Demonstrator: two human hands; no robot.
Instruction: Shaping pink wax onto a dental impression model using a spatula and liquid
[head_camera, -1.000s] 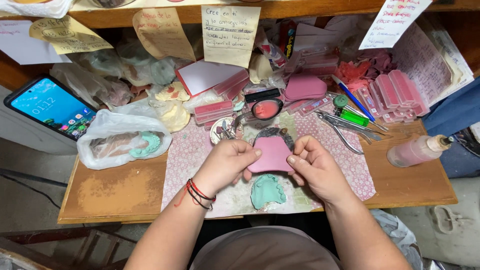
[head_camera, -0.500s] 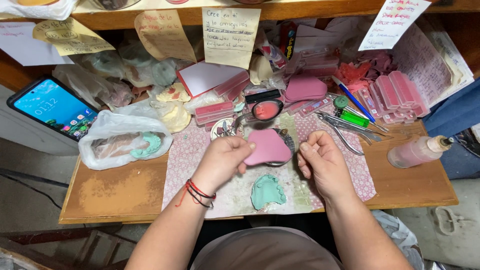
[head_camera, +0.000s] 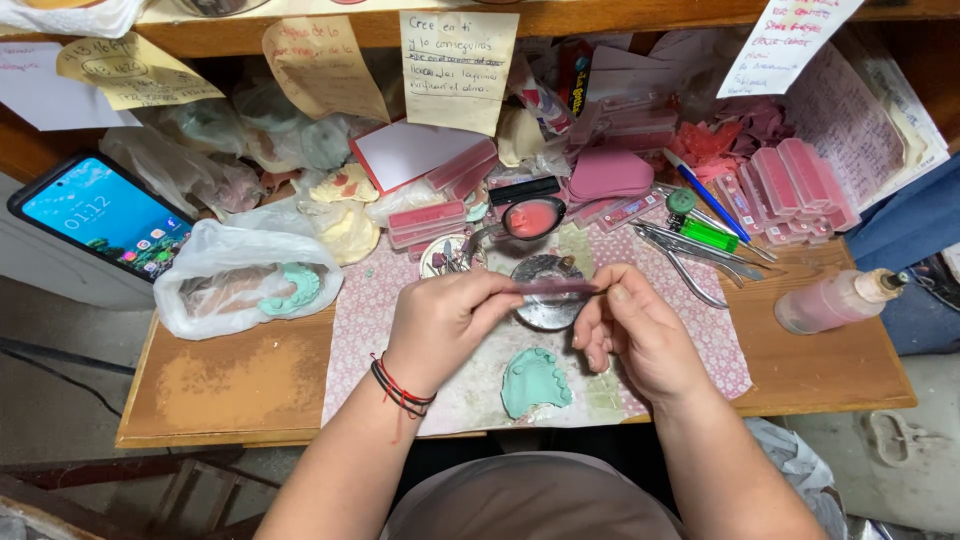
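Pink wax sheet (head_camera: 556, 288) held edge-on between both hands, so it reads as a thin dark-pink strip, roughly level, above the surface (head_camera: 240, 380). Left hand (head_camera: 440, 320): fingers closed in a pinch on the sheet's left end, thumb and forefinger visible on it. Right hand (head_camera: 635, 330): fingers pinching the right end, remaining fingers curled under the palm. Red and black cords (head_camera: 400, 388) sit around the left wrist.

Directly below the sheet: round metal dish (head_camera: 545, 300), partly hidden by the sheet and the fingers. Just nearer the body, between the two wrists: green dental cast (head_camera: 535, 382), lying flat on the patterned mat (head_camera: 370, 320), not touched by either hand.

Behind the dish: small round container with pink-red contents (head_camera: 533, 217). Right of it: metal instruments (head_camera: 690, 255) lying crossed, a green lighter (head_camera: 708, 235), a blue pen (head_camera: 700, 190), a row of pink wax blocks (head_camera: 795, 185). Far right: plastic bottle with pink liquid (head_camera: 835, 300), on its side on the bare wood.

Left side: clear plastic bag (head_camera: 240, 275) holding another green cast, and a phone (head_camera: 105, 215) with lit screen, leaning at the surface's edge. Handwritten paper notes (head_camera: 455, 65) hang from the shelf at the back.
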